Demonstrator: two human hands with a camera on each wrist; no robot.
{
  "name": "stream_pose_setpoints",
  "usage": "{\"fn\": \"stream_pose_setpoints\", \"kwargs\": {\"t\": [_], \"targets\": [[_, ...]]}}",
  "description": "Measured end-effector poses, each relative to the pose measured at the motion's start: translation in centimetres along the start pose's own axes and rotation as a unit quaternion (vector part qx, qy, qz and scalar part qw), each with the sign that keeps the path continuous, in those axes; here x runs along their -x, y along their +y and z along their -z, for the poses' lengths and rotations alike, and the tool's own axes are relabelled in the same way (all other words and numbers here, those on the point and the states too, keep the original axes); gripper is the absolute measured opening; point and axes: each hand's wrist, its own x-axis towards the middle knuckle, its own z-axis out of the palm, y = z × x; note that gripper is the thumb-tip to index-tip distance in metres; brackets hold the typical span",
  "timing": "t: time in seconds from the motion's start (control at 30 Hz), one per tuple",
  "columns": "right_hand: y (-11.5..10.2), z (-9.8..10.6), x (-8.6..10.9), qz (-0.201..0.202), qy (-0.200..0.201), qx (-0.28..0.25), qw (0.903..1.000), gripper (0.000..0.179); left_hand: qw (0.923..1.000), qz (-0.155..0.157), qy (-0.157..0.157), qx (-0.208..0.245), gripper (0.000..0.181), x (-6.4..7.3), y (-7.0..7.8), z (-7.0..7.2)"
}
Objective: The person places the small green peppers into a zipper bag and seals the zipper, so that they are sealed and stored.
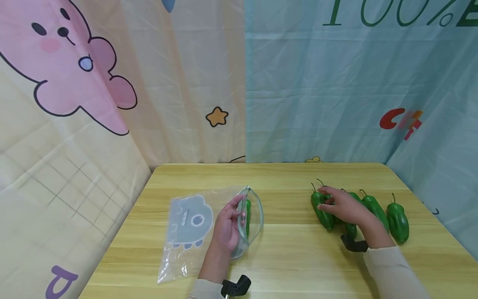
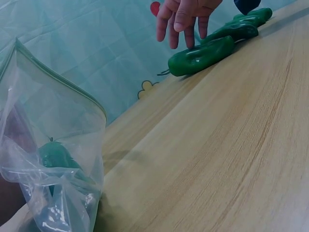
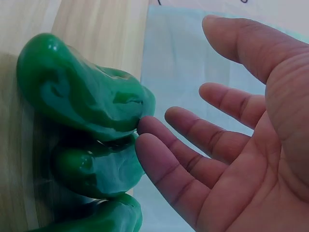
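A clear zip bag (image 1: pixel 190 220) with a blue-grey cartoon print lies on the left half of the table, its mouth spread toward the right. My left hand (image 1: pixel 225 227) holds the bag near its mouth; the plastic partly covers the fingers in the left wrist view. Inside the bag is a green pepper (image 2: pixel 58 155). My right hand (image 1: pixel 345 207) hovers over a row of several green peppers (image 1: pixel 398 222), fingers spread and loosely bent. In the right wrist view its fingertips are close beside a glossy pepper (image 3: pixel 82 92); contact is unclear. Nothing is in its palm.
The peppers lie side by side on the right of the wooden table (image 1: pixel 287 257), stems toward the far edge. Printed curtains (image 1: pixel 186 83) hang behind the table and along its sides. A black wrist mount (image 1: pixel 236 286) sits on each wrist.
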Motion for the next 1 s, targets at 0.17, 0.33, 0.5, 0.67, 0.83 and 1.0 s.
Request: {"fn": "stream_pose_setpoints", "kwargs": {"t": [0.17,0.33,0.5,0.67,0.83,1.0], "targets": [[-0.2,-0.2,0.0,0.008,-0.003,0.001,1.0000,0.061,1.0000,-0.001,0.001,0.002,0.048,0.0,0.1,0.0],[-0.5,-0.5,0.0,0.009,-0.007,0.000,0.9999,0.062,1.0000,-0.001,0.002,0.003,0.048,0.0,0.1,0.0],[-0.3,-1.1,-0.1,0.015,-0.016,-0.002,0.9998,0.062,1.0000,-0.001,0.001,0.005,0.048,0.1,0.1,-0.1],[-0.2,-1.6,-0.3,0.025,-0.014,0.009,0.9996,0.061,1.0000,-0.001,-0.001,0.005,0.048,0.1,0.1,0.0],[-0.5,-2.0,-0.5,0.026,-0.008,0.029,0.9992,0.060,1.0000,0.001,0.002,0.004,0.047,0.0,0.1,0.0],[-0.6,-2.3,-0.7,0.022,0.000,0.047,0.9987,0.058,1.0000,0.003,0.004,0.006,0.047,0.0,0.1,0.1]]}}
